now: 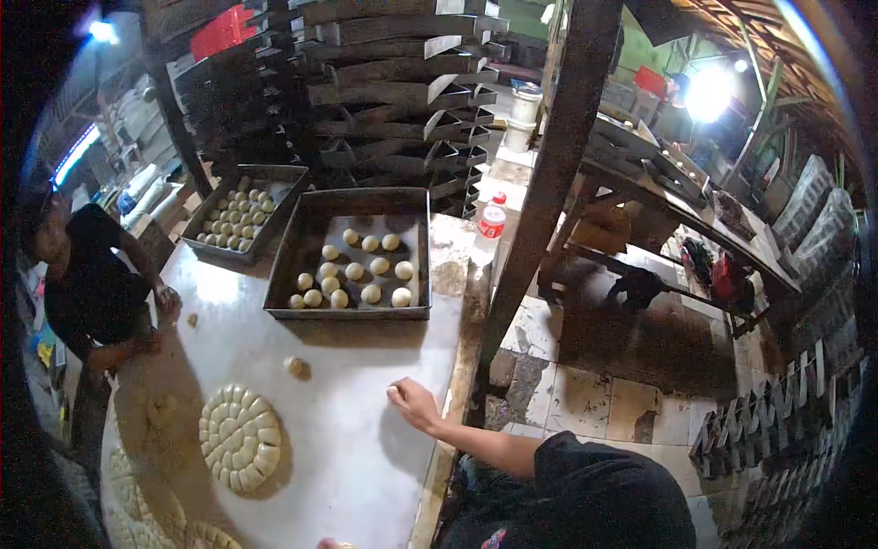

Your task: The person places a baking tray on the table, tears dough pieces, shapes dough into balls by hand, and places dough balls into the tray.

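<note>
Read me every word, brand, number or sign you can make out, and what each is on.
No text can be read clearly.
Red label on the bottle: pale marks, too small and blurred to read.
Print on the camera wearer's black shirt: small, blurred, no letters can be told.
Stacked tubs: any markings are too small to tell.

Pale dough ball [294, 367] on tabletop [347, 448]
</note>
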Tool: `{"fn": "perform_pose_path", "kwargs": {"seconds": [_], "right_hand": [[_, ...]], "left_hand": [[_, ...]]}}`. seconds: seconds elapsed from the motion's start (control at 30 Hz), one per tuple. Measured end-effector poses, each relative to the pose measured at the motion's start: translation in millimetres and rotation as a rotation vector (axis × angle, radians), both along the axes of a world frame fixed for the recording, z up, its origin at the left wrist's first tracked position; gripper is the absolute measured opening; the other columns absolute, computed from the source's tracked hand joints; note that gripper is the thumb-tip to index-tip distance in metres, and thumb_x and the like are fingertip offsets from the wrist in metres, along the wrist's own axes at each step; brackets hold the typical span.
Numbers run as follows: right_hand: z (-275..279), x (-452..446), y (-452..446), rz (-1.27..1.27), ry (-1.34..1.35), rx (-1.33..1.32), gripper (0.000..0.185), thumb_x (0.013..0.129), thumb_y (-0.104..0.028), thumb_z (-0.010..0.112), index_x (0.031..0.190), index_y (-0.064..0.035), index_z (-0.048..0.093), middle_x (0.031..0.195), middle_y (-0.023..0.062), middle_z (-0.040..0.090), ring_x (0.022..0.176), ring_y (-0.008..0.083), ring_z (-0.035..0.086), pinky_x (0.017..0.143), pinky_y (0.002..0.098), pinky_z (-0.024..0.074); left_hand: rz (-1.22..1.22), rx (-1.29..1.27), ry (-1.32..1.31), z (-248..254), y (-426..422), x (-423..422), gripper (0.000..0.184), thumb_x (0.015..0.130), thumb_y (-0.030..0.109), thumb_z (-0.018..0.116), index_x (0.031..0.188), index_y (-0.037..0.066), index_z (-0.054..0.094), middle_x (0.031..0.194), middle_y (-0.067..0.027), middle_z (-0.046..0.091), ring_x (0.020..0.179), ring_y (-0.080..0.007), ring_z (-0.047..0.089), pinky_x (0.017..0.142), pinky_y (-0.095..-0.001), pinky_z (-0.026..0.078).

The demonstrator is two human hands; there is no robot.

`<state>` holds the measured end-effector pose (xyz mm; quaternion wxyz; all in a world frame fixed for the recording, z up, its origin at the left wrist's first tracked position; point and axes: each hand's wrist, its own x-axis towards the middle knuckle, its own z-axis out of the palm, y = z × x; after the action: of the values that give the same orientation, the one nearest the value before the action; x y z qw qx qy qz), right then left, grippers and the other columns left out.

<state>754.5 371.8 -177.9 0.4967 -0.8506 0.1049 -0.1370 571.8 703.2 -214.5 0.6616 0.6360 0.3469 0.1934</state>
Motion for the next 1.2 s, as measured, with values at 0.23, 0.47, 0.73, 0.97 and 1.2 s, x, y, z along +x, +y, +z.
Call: {"fn": "perform_pose_path", "kwargs": {"seconds": [0.23,0.47,0.73,0.97,1.2], "right_hand": [[21,-10,-8,0.624,0.058,-0.823,0.052,0.083,-0.048,0.053,0.112,-0.0047,0.05,0.107,0.0158,0.05,0.106,0.0272,0.044,0.094,0.0418,0.0338],[-18,38,113,0.234,-0.037,-0.506,0.016,0.075,-0.019,0.056,0.077,-0.0034,0.058,0.09,0.013,0.054,0.09,0.0303,0.048,0.082,0.04,0.0388],[-44,26,-19,0.558,-0.414,-0.78,0.029,0.078,-0.024,0.055,0.102,-0.0101,0.05,0.098,0.0102,0.049,0.094,0.0272,0.045,0.08,0.037,0.0391],[-43,75,74,0.497,-0.22,-0.456,0.015,0.073,-0.014,0.057,0.084,-0.0046,0.057,0.092,0.0133,0.051,0.089,0.0289,0.047,0.079,0.0382,0.0411],[-60,38,-28,0.824,-0.579,-0.603,0.027,0.072,-0.019,0.059,0.097,-0.0075,0.055,0.093,0.011,0.049,0.09,0.0264,0.047,0.078,0.038,0.0404]], "left_hand": [[-0.43,1.502,0.203,36,44,40,0.028,0.079,0.024,0.062,0.094,0.001,0.057,0.09,-0.0173,0.057,0.084,-0.0289,0.053,0.072,-0.0353,0.042],[-0.204,1.019,0.134,33,-63,101,0.013,0.07,0.007,0.059,0.061,0.0,0.052,0.066,-0.0154,0.055,0.062,-0.0331,0.052,0.057,-0.0386,0.041],[-0.378,1.398,0.334,-2,28,34,0.028,0.075,0.026,0.068,0.086,0.001,0.061,0.092,-0.0171,0.059,0.089,-0.0334,0.052,0.084,-0.0466,0.04],[0.035,0.931,0.244,-7,-64,154,0.017,0.076,0.008,0.057,0.072,-0.007,0.053,0.071,-0.0213,0.054,0.067,-0.0373,0.052,0.063,-0.0446,0.042],[-0.253,1.599,0.551,7,-52,25,0.026,0.076,0.025,0.066,0.087,0.002,0.061,0.091,-0.0166,0.059,0.087,-0.0341,0.052,0.081,-0.0475,0.04]]}}
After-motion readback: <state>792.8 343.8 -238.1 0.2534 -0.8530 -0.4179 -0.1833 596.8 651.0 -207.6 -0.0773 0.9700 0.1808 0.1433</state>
